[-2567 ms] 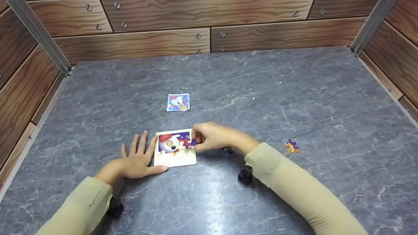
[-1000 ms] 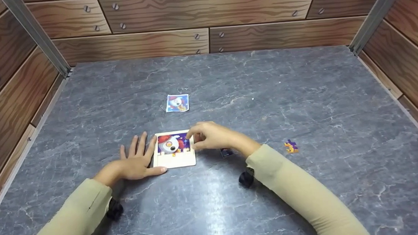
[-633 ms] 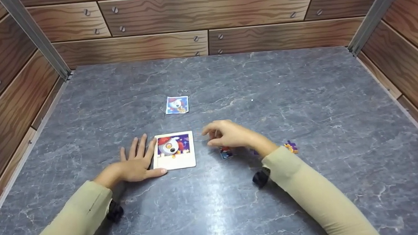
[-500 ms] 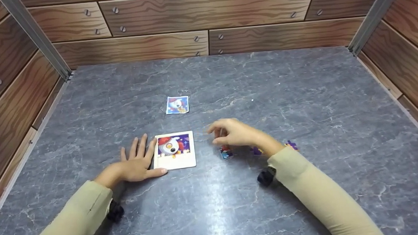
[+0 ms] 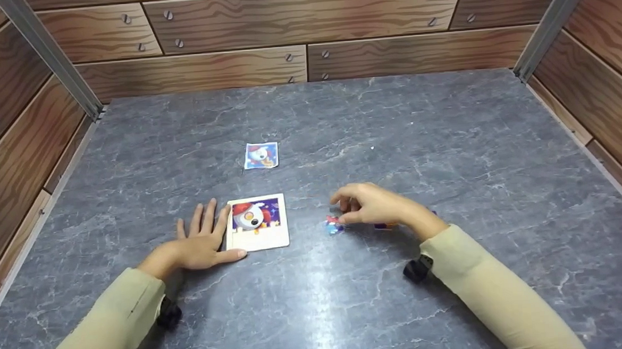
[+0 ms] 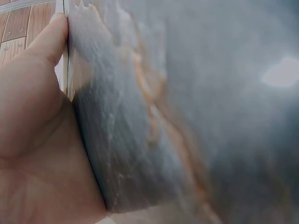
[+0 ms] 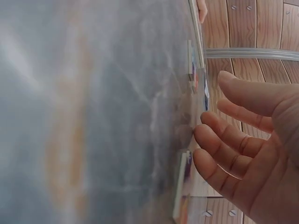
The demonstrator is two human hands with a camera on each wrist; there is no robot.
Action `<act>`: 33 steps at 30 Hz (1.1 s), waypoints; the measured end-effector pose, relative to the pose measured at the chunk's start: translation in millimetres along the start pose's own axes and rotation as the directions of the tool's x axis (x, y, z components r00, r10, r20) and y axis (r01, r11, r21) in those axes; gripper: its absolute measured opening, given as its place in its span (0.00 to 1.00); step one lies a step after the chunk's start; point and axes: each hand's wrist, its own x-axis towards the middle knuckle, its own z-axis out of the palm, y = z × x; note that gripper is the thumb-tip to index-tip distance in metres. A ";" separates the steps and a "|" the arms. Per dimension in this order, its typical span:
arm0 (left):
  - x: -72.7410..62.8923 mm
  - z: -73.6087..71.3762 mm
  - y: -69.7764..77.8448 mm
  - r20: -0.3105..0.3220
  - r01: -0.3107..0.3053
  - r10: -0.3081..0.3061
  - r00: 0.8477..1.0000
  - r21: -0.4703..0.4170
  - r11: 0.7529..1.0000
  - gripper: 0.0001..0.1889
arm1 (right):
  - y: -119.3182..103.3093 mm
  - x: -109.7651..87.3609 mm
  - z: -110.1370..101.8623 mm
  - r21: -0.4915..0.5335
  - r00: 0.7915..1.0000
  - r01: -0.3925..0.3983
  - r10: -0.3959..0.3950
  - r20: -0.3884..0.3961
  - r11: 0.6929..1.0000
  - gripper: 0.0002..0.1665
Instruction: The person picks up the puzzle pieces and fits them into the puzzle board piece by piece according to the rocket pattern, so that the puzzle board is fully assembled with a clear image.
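My left hand lies flat with fingers spread, its index finger along the left edge of a jigsaw puzzle board and its thumb on the lower left corner. Joined pieces fill the board's upper part with a white-and-red cartoon figure; the lower strip is bare and pale. To the right, my right hand hovers with loosely bent fingers, thumb apart from them and nothing between, as the right wrist view shows. A red-and-blue puzzle piece lies by its thumb. Beneath the hand shows a purple-and-orange piece, partly covered.
A small picture card with the same figure lies beyond the board. Another purple piece peeks out behind the right wrist, mostly hidden. Wood-patterned walls border the grey marbled table at the back and sides.
My right hand has left the board's right side and moved right, past the red-and-blue piece. The picture's right part, partly covered before, now shows. My left hand has stayed in place.
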 end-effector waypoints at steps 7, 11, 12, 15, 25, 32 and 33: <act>1.4 4.3 -6.2 -0.012 0.011 -0.011 1.000 0.005 1.000 0.58 | -1.0 -0.8 5.8 -0.046 0.999 0.024 -0.023 0.030 0.999 0.24; 3.1 6.8 -10.3 -0.027 -0.007 0.007 1.000 -0.004 1.000 0.59 | -2.0 0.2 8.5 -0.074 0.999 0.018 -0.015 0.043 0.997 0.25; 3.3 6.6 -10.8 -0.030 -0.016 0.015 0.999 -0.005 1.000 0.58 | -2.2 0.4 9.1 -0.081 0.999 0.013 -0.010 0.042 0.997 0.24; 1.9 3.8 -9.5 -0.025 -0.044 0.043 0.999 -0.016 0.999 0.57 | -3.4 0.6 10.1 -0.090 0.999 -0.012 0.016 0.042 0.996 0.22; -3.6 -5.9 -6.8 0.014 -0.064 0.065 0.998 -0.077 0.995 0.55 | -2.4 1.6 11.3 -0.072 0.999 -0.020 0.022 0.033 0.997 0.17; -2.5 -6.1 -6.5 0.028 -0.050 0.052 0.998 -0.071 0.996 0.55 | -1.1 3.6 11.1 -0.102 0.999 0.010 -0.006 0.041 0.995 0.15; -2.7 -6.0 -6.6 0.029 -0.049 0.051 0.998 -0.069 0.996 0.55 | -0.8 4.1 11.3 -0.103 0.999 0.013 -0.008 0.042 0.995 0.15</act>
